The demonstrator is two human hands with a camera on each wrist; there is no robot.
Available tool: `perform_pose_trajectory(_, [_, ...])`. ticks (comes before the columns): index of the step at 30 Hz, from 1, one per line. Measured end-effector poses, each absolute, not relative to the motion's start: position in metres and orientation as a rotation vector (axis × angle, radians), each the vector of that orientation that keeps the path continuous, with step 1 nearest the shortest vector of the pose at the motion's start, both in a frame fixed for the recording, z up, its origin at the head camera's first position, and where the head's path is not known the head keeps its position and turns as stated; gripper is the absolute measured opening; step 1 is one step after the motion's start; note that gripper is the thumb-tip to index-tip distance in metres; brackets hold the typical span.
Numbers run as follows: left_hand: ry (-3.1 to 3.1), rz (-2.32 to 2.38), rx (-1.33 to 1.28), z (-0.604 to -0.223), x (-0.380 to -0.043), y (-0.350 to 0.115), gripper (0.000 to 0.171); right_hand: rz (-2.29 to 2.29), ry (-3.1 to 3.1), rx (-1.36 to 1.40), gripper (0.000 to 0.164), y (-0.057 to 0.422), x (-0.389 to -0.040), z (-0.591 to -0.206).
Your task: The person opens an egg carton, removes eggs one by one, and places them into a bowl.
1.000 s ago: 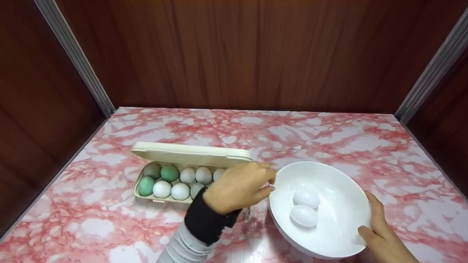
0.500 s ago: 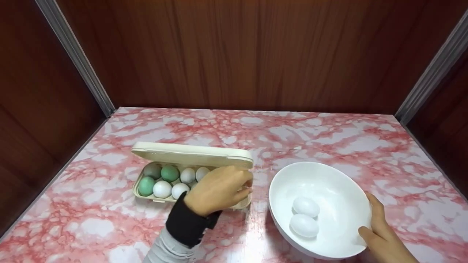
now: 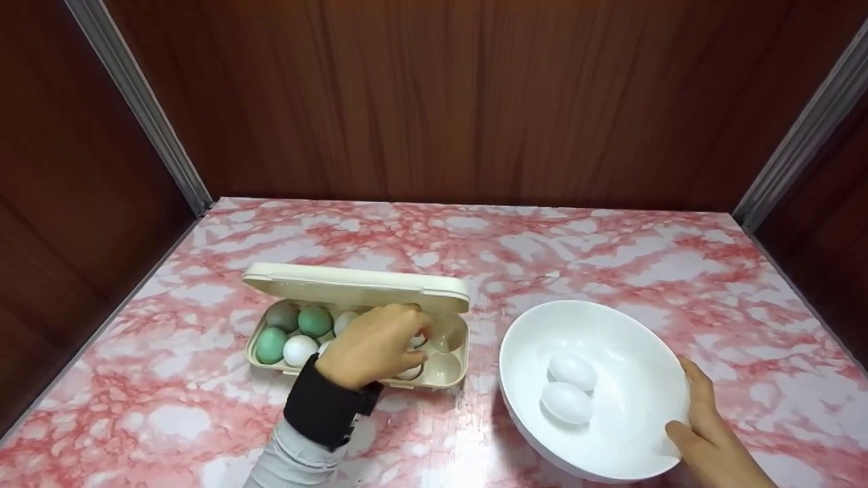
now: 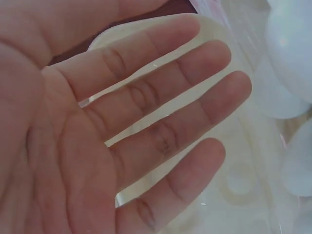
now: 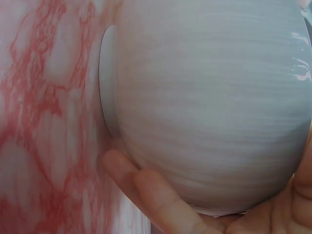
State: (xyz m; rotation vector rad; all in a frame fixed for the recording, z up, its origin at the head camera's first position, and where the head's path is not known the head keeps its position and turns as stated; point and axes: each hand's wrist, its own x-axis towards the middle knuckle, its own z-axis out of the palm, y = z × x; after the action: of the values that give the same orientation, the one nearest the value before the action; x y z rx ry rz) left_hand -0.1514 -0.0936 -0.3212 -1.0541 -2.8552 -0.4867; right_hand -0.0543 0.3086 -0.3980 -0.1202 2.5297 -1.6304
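Your left hand point(image 3: 371, 346) spreads over the egg carton point(image 3: 358, 278); at its 3 o'clock, your right hand point(image 3: 711, 427) grips the bowl point(image 3: 630, 390).

A table strip point(image 3: 483, 332) is running between the egg carton point(image 3: 434, 385) and the bowl point(image 3: 630, 400). The lid point(image 3: 356, 278) is blocking passage from behind.

My bench point(image 3: 163, 413) is marbled red and white; on it lies an open cream egg carton point(image 3: 356, 278); near its right end is a white bowl point(image 3: 634, 386), its foot point(image 5: 107, 83) touching or barely raised, I cannot tell which.
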Motion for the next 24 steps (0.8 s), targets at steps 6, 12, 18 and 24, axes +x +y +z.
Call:
perform_pose_trajectory(6, [-2.907, -0.475, -0.986, -0.327, -0.15, -0.099, 0.011, -1.687, 2.475, -0.135, 0.082, 0.308, -0.056, -0.398])
perform_pose_trajectory(12, [-2.873, -0.471, -1.014, -0.333, -0.151, -0.101, 0.016, -1.687, 2.504, -0.134, 0.081, 0.309, -0.057, -0.401])
perform_pose_trajectory(18, [-2.875, -0.436, -0.982, -0.336, -0.15, -0.099, 0.021, -1.649, 2.519, -0.116, 0.081, 0.311, -0.057, -0.402])
perform_pose_trajectory(24, [-2.867, -0.457, -0.996, -0.337, -0.151, -0.099, 0.021, -1.652, 2.511, -0.103, 0.08, 0.313, -0.057, -0.403])
